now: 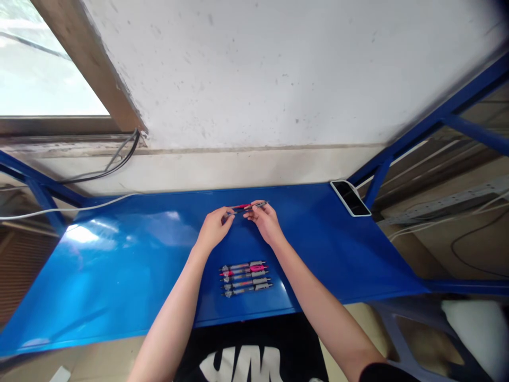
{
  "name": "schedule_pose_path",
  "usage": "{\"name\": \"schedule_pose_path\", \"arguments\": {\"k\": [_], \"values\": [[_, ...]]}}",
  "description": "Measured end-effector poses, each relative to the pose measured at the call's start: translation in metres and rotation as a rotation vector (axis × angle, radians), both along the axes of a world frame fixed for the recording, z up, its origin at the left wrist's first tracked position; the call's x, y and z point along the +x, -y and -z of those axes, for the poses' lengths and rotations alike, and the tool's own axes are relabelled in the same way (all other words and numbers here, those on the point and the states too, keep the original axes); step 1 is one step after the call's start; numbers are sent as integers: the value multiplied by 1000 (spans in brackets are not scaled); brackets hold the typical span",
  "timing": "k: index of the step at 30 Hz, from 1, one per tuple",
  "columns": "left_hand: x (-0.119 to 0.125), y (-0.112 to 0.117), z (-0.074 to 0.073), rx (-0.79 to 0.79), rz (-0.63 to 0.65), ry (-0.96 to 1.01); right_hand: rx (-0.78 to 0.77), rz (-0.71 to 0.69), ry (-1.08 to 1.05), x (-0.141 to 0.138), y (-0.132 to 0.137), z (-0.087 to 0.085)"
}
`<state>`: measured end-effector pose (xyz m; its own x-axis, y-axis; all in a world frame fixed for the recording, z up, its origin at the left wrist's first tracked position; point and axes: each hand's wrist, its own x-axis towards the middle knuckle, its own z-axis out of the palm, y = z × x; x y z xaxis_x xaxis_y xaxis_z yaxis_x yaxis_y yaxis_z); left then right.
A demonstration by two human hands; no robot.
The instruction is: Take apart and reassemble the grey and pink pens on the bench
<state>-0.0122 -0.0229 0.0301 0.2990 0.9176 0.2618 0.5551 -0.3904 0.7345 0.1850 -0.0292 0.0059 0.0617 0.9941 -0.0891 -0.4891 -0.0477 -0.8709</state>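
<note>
While both hands meet near the centre of the frame, we see pens [243, 206] held between them, just beyond the middle of the blue table [326, 254]. Our left hand [217, 225] pinches them at their left end, thumb against fingers; our right hand [265, 220] grips them toward the right end, its fingers bent around them. We make out a red one and a darker one close together, but we cannot tell exactly how many there are.

Below the hands, in the lower middle of the frame, we have a row of five pens [245, 276] lying side by side across the table, one with a pink grip, the others mostly grey and clear. A phone [351, 199] with a white edge rests right of centre, near the table's far right corner. Behind the table we face a spotted white wall [258, 79], with a window [43, 69] at the upper left and dark cables [123, 156] below its corner.
</note>
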Motion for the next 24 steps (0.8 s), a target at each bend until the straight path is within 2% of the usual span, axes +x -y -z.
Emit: {"name": "schedule_pose_path", "arguments": {"k": [6, 12, 24], "values": [[0, 0, -2, 17, -33, -11, -5, 26, -18, 3, 0, -2], [0, 0, -4, 61, 7, -2, 2, -8, -66, 1, 2, -4], [0, 2, -6, 15, -17, -1, -1, -9, -24, 1, 2, -6]]}}
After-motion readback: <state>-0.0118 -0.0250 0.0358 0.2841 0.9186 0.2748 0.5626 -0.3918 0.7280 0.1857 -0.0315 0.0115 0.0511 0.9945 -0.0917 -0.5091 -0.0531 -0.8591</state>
